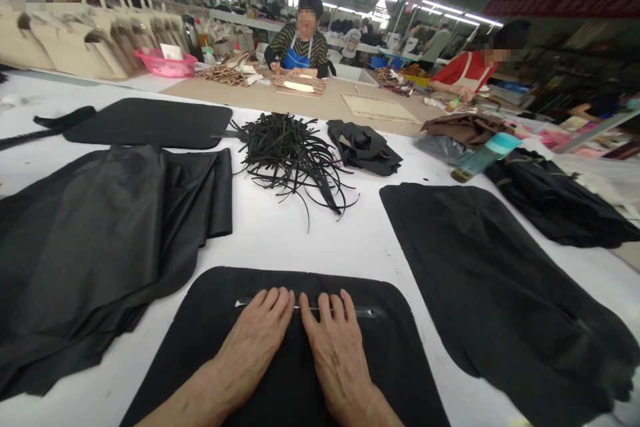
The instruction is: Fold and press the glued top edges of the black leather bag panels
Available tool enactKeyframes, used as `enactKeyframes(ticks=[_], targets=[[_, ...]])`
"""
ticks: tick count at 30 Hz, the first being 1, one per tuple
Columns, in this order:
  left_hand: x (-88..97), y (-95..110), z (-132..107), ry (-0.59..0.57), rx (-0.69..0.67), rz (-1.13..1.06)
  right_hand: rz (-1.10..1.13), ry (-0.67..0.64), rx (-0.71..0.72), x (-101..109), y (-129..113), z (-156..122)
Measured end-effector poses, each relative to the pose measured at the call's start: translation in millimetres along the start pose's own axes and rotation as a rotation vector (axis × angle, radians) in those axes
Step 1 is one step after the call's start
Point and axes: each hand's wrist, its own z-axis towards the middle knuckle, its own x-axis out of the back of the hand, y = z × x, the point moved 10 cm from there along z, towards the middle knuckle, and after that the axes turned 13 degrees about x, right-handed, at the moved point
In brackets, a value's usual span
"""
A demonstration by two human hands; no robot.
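Note:
A black cut fabric panel [215,320] with rounded corners lies flat in front of me on the white table [300,240]. A thin shiny strip [373,311] runs across its upper part. My left hand [255,340] and my right hand [333,340] lie side by side, palms down, on the panel. The fingers of both are stretched out flat and their tips press on the strip. Neither hand holds anything.
A stack of black panels [100,240] lies to the left and another [500,280] to the right. A heap of black strips [290,153] and a folded black cloth [365,147] lie farther back. A teal-capped bottle [483,157] lies on its side. People work at the far tables.

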Motion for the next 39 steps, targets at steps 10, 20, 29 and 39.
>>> enactKeyframes(ticks=[10,20,29,39], targets=[[-3.3,-37,-15,-0.04,0.077,0.039,0.132,0.114,-0.123,-6,60,-59],[-0.7,-94,-34,-0.02,0.239,0.029,0.079,0.052,-0.247,-4,100,-72],[25.4,-71,-19,-0.046,0.241,-0.324,0.341,0.14,-0.139,23,45,-29],[13.8,-57,-6,-0.119,0.274,-0.464,0.408,0.004,-0.095,1,5,17]])
